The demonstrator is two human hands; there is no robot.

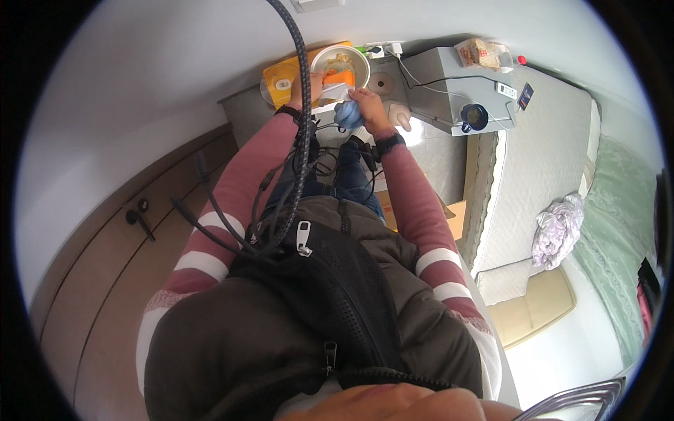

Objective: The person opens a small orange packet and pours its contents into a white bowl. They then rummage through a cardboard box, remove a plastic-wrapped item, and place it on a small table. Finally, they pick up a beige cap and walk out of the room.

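My left hand point(311, 88) grips the left side of an orange and silver packet point(338, 80). With its fingertips, my right hand point(370, 107) pinches the packet's right corner. A pale round bowl point(363, 62) sits just beyond the packet, with noodle-like food point(339, 64) inside; the packet overlaps its near rim. Below my right fingers is a bunched blue cloth point(347, 114); whether that hand also holds it, I cannot tell. To the left of the bowl lies a clear round lid point(268, 93) over a yellow-orange surface point(295, 67).
A grey cabinet point(429, 68) on the right bears a dark mug point(475, 117), a bagged loaf of bread point(482, 52) and a white power strip point(506, 90). Cables cross its top. A bare mattress point(542, 158) stands beyond. A braided cable point(300, 105) hangs across my view.
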